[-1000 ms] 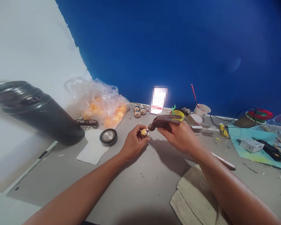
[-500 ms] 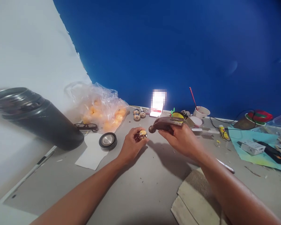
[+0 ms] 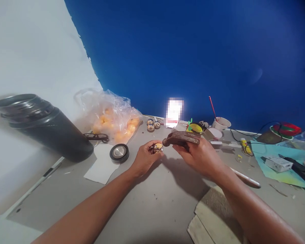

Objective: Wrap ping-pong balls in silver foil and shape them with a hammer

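Note:
My left hand is closed around a small ball, its fingertips and thumb at the ball's sides. The ball has shiny metallic pieces over it and a bare orange patch on top. A rusty claw hammer is gripped in my right hand. The hammer's round face hangs right beside the ball; whether they touch I cannot tell. Farther back on the table sit several similar shiny balls.
A clear bag of orange balls lies at the back left, near a dark flask and a round black lid. A lit phone leans on the blue wall. A worn board, a paper cup and blue paper are to the right.
The hammer's head has come down and left, closer to the ball. My left hand keeps its hold on the ball. The whole view has shifted slightly.

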A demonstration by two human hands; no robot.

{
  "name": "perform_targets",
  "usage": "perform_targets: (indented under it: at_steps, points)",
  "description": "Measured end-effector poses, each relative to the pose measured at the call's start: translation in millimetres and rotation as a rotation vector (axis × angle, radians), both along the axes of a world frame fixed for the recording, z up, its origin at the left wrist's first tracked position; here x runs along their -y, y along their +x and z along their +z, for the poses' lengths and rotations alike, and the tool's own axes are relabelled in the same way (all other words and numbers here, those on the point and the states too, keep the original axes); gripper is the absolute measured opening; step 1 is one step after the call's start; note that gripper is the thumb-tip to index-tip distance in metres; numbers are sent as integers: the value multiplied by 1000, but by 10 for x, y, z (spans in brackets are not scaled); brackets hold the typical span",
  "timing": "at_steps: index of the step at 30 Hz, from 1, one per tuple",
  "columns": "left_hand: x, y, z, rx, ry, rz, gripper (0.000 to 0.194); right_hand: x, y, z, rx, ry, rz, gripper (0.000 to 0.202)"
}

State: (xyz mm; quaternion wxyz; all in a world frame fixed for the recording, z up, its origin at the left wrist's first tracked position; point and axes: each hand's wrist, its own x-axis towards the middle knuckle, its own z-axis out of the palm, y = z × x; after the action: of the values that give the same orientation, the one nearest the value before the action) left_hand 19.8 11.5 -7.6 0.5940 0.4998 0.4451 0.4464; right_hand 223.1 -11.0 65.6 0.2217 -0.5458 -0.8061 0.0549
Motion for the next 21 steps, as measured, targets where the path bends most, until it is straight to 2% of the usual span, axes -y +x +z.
perform_targets:
  at_steps: [3,10,15,18,21]
  points:
    - [2,-3,17,68,-13,-70,52,5,5,44,-15,-38,16,27]
    - [-9,-8,-68,164,-26,-111,55,-11,37,92,-123,-13,-25,28]
    - [-10,-9,-71,227,-44,-132,51,-26,-2,48,-27,-94,-43,25]
    - [-8,-4,-43,276,-87,-120,49,-24,9,63,-63,-35,-50,26]
    - [2,1,-26,299,-102,-131,50,-20,14,72,-120,-11,6,29]
